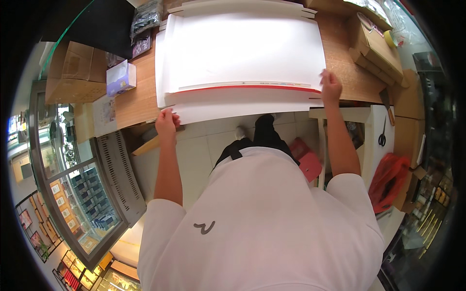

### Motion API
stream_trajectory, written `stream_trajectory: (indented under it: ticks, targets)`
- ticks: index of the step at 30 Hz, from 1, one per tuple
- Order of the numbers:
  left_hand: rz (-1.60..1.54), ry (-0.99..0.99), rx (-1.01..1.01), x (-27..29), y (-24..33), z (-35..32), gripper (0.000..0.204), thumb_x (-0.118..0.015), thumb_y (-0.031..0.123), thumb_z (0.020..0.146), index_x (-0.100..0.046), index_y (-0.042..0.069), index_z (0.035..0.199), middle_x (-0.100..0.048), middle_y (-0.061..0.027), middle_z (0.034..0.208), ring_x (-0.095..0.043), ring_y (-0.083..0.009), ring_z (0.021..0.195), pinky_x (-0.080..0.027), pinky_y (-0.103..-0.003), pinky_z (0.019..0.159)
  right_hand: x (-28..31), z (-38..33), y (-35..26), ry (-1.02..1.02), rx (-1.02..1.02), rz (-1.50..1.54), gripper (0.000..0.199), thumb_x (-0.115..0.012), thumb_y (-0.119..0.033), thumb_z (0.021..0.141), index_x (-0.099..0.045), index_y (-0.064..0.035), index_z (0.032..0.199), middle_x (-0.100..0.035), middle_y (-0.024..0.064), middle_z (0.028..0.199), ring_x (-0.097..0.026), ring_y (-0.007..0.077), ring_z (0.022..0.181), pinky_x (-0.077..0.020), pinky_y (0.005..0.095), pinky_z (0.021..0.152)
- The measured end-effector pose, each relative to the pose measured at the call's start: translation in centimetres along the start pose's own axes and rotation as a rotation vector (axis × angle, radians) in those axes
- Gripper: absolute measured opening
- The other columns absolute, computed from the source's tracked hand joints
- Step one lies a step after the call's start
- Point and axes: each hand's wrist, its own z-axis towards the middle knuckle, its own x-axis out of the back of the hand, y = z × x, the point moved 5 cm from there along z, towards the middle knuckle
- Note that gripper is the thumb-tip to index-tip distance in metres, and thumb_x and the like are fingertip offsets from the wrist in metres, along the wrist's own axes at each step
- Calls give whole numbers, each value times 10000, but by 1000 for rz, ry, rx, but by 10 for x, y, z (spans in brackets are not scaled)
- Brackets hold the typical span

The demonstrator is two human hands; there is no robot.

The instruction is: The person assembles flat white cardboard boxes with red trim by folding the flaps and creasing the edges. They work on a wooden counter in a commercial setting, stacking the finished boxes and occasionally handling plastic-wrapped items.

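Observation:
A large white cardboard sheet [242,46] lies flat on the wooden table in front of me. Slits are cut near its corners, and a red line runs along its near side. Beyond that line a white flap [247,102] reaches past the table's front edge. My left hand [167,122] is closed on the flap's near left corner, thumb and fingers pinched together. At the sheet's right edge, by the end of the red line, my right hand [331,87] has its fingers curled in against the cardboard; the fingertips are slightly blurred.
To the left stand a cardboard box [73,72] and a purple tissue pack [121,80]. Flat brown cartons [374,51] are stacked on the right. Black scissors [382,138] and a red plastic bag [390,179] are near my right arm. A glass display case [82,194] stands at left.

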Motion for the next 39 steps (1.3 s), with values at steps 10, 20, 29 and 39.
stream_trajectory:
  ticks: [10, 20, 29, 39]
  targets:
    - [-509, -669, 373, -155, 10, -78, 469, -510, 329, 966, -380, -28, 1241, -536, -241, 1252, -556, -325, 1153, -494, -426, 937, 4, 80, 34, -132, -301, 70, 443, -659, -237, 866, -547, 2, 1222, -637, 92, 1066, -617, 177, 894, -500, 300, 766]
    - [-780, -641, 297, -180, 17, -83, 335, -530, 285, 961, -457, 73, 1208, -562, -125, 1220, -531, -276, 1156, -428, -470, 989, 11, 14, -55, -446, -236, 633, 271, -601, -107, 907, -561, -23, 1161, -633, 47, 1022, -609, 127, 828, -500, 264, 734]
    - [-595, -655, 56, -165, 44, -115, 313, -530, 144, 922, -473, 89, 1224, -557, -50, 1174, -540, -178, 1082, -452, -404, 951, 49, -77, -13, -295, -236, 1025, 276, -565, -55, 918, -528, -31, 1190, -618, 70, 1103, -603, 171, 1019, -501, 347, 890]
    - [88, 10, -635, -116, 156, 36, 489, -533, 75, 903, -393, -3, 1365, -522, -148, 1269, -535, -227, 1122, -460, -349, 930, -60, -128, -1, -540, -510, 1191, 134, -574, -71, 920, -540, -59, 1049, -628, 92, 1042, -636, 232, 951, -532, 414, 874]
